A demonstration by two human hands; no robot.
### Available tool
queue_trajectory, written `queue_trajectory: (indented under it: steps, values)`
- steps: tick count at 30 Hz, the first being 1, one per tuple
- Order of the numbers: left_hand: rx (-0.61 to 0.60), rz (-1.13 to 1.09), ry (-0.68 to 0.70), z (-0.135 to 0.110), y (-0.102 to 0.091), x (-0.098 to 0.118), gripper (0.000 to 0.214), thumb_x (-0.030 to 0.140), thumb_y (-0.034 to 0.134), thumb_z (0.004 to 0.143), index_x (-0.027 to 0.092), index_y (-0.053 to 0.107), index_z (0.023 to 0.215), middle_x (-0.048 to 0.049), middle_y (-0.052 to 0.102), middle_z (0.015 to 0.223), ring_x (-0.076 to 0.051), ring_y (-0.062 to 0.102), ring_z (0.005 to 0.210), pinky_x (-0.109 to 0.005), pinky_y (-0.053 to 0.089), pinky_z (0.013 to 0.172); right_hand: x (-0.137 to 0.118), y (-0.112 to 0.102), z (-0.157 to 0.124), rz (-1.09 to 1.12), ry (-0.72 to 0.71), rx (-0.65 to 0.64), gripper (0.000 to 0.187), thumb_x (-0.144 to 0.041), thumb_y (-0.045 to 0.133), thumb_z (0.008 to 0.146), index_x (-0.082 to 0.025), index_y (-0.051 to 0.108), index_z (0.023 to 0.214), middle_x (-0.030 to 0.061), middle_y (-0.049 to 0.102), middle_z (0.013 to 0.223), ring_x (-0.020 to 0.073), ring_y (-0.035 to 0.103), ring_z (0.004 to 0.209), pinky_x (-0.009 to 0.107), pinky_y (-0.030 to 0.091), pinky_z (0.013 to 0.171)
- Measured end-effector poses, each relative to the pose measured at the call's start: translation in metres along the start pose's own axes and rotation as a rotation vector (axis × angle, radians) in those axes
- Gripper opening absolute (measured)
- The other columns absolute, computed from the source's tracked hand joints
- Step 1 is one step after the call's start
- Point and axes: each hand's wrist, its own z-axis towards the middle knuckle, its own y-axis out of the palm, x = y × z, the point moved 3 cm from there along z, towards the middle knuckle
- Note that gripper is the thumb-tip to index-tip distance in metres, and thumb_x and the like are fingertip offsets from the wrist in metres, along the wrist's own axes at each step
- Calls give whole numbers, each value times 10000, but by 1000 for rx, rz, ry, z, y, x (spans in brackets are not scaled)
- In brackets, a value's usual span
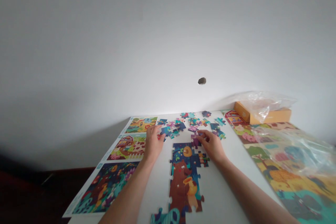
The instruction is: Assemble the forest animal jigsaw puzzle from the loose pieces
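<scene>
My left hand (154, 140) is curled at the left of the loose puzzle pieces, with a puzzle piece showing red (159, 137) between its thumb and fingers. My right hand (211, 142) pinches the edge of a purple puzzle piece (195, 141), just above the joined part of the puzzle. That joined part (181, 178) shows a brown bear with a honey pot on a dark blue ground. Loose puzzle pieces (180, 126) lie spread across the far side of the white table, between and beyond both hands.
A sheet with printed pictures (105, 189) lies along the left side of the white table (220, 196). At the right are a finished-looking farm and animal picture (273, 161), an orange box (270, 115) and clear plastic bags (262, 103). A wall (157, 59) with a hole stands behind.
</scene>
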Motion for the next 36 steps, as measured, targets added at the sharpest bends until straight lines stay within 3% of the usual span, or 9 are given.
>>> queue_trajectory:
  steps: [4,9,12,17,21,26,29,32,36]
  values:
    - [-48,121,126,-3,-3,20,314,300,697,795,282,662,1107,-68,609,1213,-282,525,1171,-470,401,1032,-2,0,-2,61,19,9,320,-415,601,811,-195,693,1025,26,701,726,179,601,627,274,446,604]
    - [-355,-35,380,-22,5,62,604,386,761,749,346,549,1313,-21,716,1085,-271,515,1158,-471,344,1057,-8,5,-6,242,26,-75,331,-468,590,823,-180,680,958,22,679,646,157,572,488,261,435,501]
    - [-405,-98,421,-29,10,73,498,351,703,813,358,575,1293,-3,742,1003,-249,559,1075,-452,363,1029,-11,8,-7,292,8,-109,331,-481,604,813,-185,675,941,37,713,746,148,584,499,255,443,496]
    - [-319,-105,349,-22,10,65,263,302,615,880,338,688,1130,3,747,900,-225,598,954,-408,423,934,-12,8,-8,129,-41,-163,298,-429,573,847,-209,690,1009,44,727,829,181,634,653,278,482,614]
    - [-108,47,125,-11,6,39,296,273,619,867,324,674,1153,-7,747,930,-243,581,967,-436,410,937,-11,-6,-6,-247,-123,63,251,-322,524,866,-223,725,979,85,707,973,245,602,922,372,457,851]
    - [-176,261,-3,-9,10,18,227,363,645,826,316,733,1031,-33,687,1151,-309,517,1072,-467,408,900,-1,-21,-6,-667,145,345,420,-322,563,827,-245,643,1232,165,492,1373,398,358,1283,586,314,963]
    - [-225,292,2,-11,12,20,233,374,648,814,330,738,1024,-38,653,1198,-310,504,1097,-458,409,896,6,-16,-6,-736,200,235,488,-368,534,857,-198,585,1311,190,456,1415,393,338,1315,597,271,1001]
    - [-253,295,9,-13,12,24,272,375,629,823,339,723,1075,-38,632,1221,-298,506,1103,-449,408,918,10,-9,-4,-723,146,90,452,-376,509,880,-225,595,1297,134,478,1424,350,377,1305,568,255,1039]
    - [-286,317,28,-14,13,26,302,376,625,820,353,708,1110,-30,602,1261,-296,501,1134,-459,388,971,13,-6,-1,-673,84,37,391,-353,528,881,-245,633,1241,89,507,1406,310,409,1291,501,301,1051]
